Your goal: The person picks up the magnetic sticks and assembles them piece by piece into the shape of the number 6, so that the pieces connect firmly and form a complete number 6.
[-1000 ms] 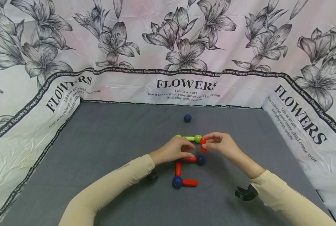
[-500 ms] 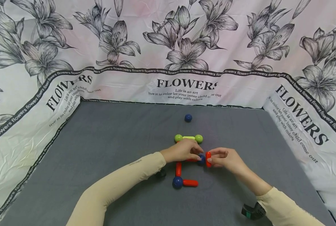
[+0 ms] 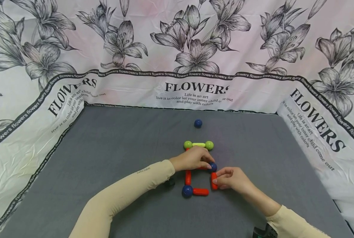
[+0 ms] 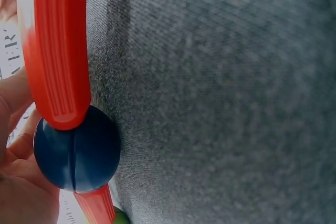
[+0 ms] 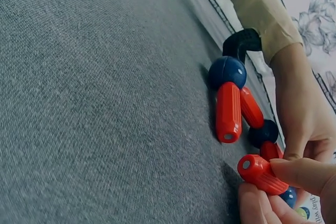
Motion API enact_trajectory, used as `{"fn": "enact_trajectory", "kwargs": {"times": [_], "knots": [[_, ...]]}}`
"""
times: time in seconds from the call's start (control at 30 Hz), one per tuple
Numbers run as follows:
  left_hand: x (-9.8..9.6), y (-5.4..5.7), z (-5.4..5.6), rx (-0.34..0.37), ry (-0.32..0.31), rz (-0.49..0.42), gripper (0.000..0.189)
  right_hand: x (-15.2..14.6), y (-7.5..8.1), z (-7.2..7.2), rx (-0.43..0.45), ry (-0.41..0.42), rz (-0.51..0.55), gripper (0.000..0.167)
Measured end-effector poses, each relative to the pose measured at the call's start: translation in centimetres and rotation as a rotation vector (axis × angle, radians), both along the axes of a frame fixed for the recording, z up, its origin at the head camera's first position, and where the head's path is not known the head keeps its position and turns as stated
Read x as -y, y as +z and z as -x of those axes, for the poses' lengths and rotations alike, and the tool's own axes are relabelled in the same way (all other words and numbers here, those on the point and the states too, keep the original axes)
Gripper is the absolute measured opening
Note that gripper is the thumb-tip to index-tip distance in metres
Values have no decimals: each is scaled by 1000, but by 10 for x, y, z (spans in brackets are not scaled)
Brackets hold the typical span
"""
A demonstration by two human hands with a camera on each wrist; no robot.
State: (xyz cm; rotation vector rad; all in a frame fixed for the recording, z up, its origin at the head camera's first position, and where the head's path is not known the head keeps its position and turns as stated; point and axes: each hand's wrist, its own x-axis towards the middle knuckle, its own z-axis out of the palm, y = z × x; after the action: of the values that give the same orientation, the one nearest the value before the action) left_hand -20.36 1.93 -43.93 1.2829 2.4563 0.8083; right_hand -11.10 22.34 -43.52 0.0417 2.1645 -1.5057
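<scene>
My left hand (image 3: 193, 158) pinches a dark blue ball (image 3: 213, 167) at the right end of a flat-lying frame of rods and balls. With thumb and fingertips my right hand (image 3: 235, 181) holds a red rod (image 3: 214, 181) pointing toward me, its far end against that ball. In the right wrist view the rod's near end (image 5: 247, 164) is free. A blue ball (image 3: 187, 191) at the frame's near left corner bears another red rod (image 3: 200, 191) pointing right. Behind the left hand, a light green rod (image 3: 198, 144) joins two green balls (image 3: 209, 145). The left hand hides part of the frame.
A loose blue ball (image 3: 198, 123) lies farther back on the grey cloth-covered table (image 3: 129, 138). Floral cloth (image 3: 123, 89) rises along the back and sides. A black device (image 3: 265, 231) sits at the right wrist.
The right hand has brought the red rod toward me, from beside the green ball to the blue ball. My left hand has shifted right and taken hold of that blue ball.
</scene>
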Motion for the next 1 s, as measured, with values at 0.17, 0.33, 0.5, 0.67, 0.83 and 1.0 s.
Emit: {"fn": "enact_trajectory", "kwargs": {"times": [0.17, 0.33, 0.5, 0.67, 0.83, 1.0], "knots": [[0, 0, 0, 1, -5, -13, 26, 5, -1, 0, 12, -21, -38, 32], [0, -1, 0, 7, -4, -17, 25, 8, 0, 2, 19, -40, -64, 30], [0, -1, -1, 20, 2, -15, 25, 10, 2, 3, 20, -37, -58, 32], [0, 0, -2, 17, 3, -12, 26, 10, 1, 4, 25, -41, -57, 30], [1, 0, -3, 11, -6, -25, 26, 10, 0, 4, 6, -43, -60, 31], [2, 0, -3, -1, -10, -26, 26, 12, -1, 2, -38, -36, -79, 32]]}}
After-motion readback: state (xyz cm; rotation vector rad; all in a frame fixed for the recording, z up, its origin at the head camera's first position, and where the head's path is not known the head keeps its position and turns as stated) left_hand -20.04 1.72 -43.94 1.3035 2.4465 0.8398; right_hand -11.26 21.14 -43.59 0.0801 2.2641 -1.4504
